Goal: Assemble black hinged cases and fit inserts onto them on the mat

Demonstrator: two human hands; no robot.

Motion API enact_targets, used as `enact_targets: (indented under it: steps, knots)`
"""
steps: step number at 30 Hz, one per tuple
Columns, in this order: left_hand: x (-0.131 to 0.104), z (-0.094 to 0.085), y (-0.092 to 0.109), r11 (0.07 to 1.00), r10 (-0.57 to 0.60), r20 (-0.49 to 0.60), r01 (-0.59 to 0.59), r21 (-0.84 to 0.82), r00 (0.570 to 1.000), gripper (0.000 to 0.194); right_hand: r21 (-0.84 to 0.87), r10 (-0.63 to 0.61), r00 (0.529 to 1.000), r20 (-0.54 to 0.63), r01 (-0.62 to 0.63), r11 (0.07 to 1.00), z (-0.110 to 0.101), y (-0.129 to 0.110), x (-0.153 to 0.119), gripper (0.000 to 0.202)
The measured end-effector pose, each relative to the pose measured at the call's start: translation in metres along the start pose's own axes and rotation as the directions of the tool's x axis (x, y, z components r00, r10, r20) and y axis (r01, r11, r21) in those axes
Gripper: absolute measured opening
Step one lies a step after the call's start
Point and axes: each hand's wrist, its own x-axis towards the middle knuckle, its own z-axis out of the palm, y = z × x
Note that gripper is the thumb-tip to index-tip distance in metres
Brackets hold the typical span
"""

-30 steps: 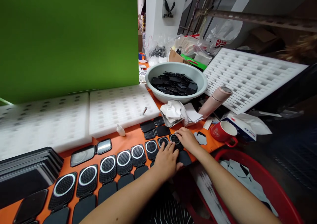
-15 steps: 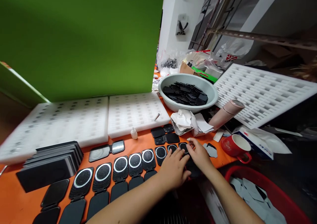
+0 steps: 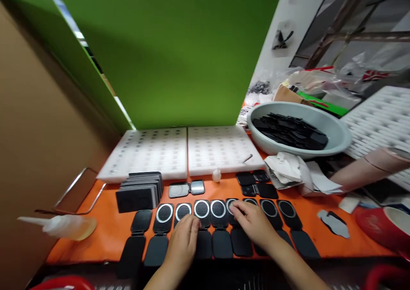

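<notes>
A row of opened black folding cases lies along the orange table, each with a white ring on its upper half. My left hand rests over a case left of the middle, its fingers together and curled; whatever is under them is hidden. Over the right part of the row, my right hand has thumb and fingertips drawn together at the white ring of one case. Whether anything small is pinched there cannot be made out. At the left end of the row is a case without a ring.
Behind the row are a stack of black plates, a mirrored case, a small bottle and white foam boards. A basin of black pieces stands back right. A squeeze bottle lies left; a red mug stands right.
The view has swung left. My hands, close together at the right end of the row before, are now apart: the left farther left along it, the right nearer its middle.
</notes>
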Motion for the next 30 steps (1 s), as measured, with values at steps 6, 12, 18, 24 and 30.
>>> enact_targets:
  steps: [6,12,18,24,30]
  knots:
    - [0.016,-0.064,-0.053,0.950,0.083,-0.245,-0.002,0.312,0.966,0.022,0.039,-0.157,0.981,0.115,0.154,0.987,0.041,-0.050,0.037,0.023]
    - [0.019,-0.109,-0.116,0.724,-0.003,-0.296,0.206,0.658,0.955,0.051,0.081,-0.307,0.938,0.160,0.297,0.951,0.072,-0.090,0.058,0.020]
    - [0.015,-0.116,-0.138,0.705,0.114,-0.170,0.041,0.708,0.979,0.050,0.023,-0.322,0.935,0.146,0.322,0.946,0.082,-0.089,0.056,0.023]
    - [0.016,-0.128,-0.140,0.762,0.226,-0.210,-0.038,0.646,0.951,0.027,-0.016,-0.294,0.947,0.127,0.298,0.954,0.081,-0.079,0.051,0.025]
    - [0.020,-0.144,-0.089,0.980,-0.006,-0.428,0.090,0.175,0.904,0.018,0.130,-0.254,0.967,-0.005,0.253,0.959,0.076,-0.088,0.046,0.023]
